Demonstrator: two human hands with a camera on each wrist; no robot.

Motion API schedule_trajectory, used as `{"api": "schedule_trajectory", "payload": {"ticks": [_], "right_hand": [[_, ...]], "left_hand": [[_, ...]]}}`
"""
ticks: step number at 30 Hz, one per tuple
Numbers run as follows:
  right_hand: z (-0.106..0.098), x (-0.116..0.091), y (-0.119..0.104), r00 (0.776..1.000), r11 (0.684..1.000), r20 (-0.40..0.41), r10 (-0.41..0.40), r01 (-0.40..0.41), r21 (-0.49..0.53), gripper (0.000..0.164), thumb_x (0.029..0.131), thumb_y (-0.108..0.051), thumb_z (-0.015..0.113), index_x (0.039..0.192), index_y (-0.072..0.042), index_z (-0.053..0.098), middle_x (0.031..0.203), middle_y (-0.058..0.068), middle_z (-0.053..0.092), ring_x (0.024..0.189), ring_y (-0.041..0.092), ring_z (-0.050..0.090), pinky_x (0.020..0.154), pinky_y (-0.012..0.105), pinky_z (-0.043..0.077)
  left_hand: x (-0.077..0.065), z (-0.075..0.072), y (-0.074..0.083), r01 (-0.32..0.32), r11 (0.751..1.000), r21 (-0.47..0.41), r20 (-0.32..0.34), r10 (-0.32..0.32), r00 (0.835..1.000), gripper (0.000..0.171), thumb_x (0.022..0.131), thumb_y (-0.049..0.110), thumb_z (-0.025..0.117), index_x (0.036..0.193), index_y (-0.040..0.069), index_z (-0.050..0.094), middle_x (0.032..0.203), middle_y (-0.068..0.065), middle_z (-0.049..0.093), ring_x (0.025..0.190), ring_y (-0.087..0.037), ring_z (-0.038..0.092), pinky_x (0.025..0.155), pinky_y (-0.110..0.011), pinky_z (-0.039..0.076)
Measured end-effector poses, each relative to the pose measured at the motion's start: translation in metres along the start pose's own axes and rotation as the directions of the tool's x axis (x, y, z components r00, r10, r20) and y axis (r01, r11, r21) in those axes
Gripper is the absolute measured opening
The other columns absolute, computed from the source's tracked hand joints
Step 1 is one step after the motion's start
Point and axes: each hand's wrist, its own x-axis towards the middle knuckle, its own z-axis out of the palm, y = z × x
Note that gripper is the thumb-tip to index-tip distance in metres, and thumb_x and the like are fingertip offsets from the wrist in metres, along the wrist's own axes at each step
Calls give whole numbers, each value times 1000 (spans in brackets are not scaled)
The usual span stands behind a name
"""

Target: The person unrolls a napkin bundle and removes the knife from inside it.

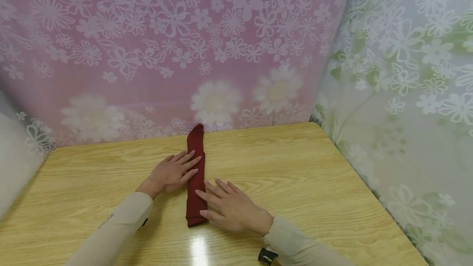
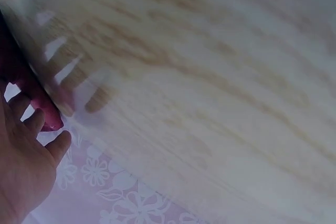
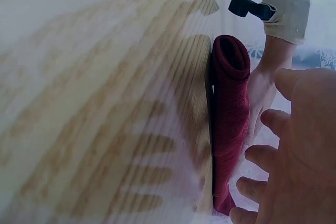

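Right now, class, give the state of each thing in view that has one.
Dark red cloth: folded into a long strip
Left grip: open, partly over the cloth, holding nothing
Right grip: open, at the cloth's right edge, holding nothing
Table: shiny, reflecting light
Pink floral backdrop: upright behind the table
Sleeves: covering the forearms

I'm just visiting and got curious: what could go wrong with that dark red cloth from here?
The dark red cloth might unfold: its layers look uneven at the near end, and the left hand only rests fingers on it. Its far tip reaches the back edge of the table, so a forward push could perhaps nudge it over.
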Motion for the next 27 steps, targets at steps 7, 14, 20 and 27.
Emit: {"api": "schedule_trajectory", "payload": {"ticks": [7, 14, 20, 27], "right_hand": [[-2, 2, -1, 1000, 1000, 22, -7, 8, -14, 59, 99, -59, 12, 153, -35, 19, 158, -1, 17, 144, 25, 13, 113, 48, 17], [-1, 4, -4, 999, 1000, 30, -16, 16, -19, 60, 99, -59, 12, 153, -35, 19, 158, -1, 18, 144, 26, 14, 113, 48, 17], [-2, 7, -5, 1000, 1000, 14, -11, 11, -25, 61, 99, -60, 10, 153, -33, 19, 158, -1, 17, 144, 25, 13, 114, 47, 16], [-7, 8, -9, 1000, 1000, -17, -11, 11, -6, 62, 99, -60, 13, 153, -30, 24, 157, -1, 21, 143, 23, 16, 113, 44, 20]], "left_hand": [[4, 0, -3, -46, 998, 48, 10, 46, 999, 55, 103, 46, 31, 150, 17, 35, 154, -8, 27, 141, -26, 24, 109, -54, 23], [4, 7, -10, -30, 999, 34, 30, 29, 999, 57, 103, 51, 27, 152, 23, 29, 155, -5, 25, 141, -26, 23, 110, -55, 22], [7, 2, -9, -32, 999, 21, 57, 31, 998, 57, 103, 51, 25, 153, 23, 28, 156, -4, 24, 142, -24, 21, 111, -54, 20], [6, 0, -9, -51, 999, 0, 50, 51, 997, 56, 103, 50, 27, 152, 23, 30, 155, -6, 25, 142, -25, 21, 110, -54, 21]]}}
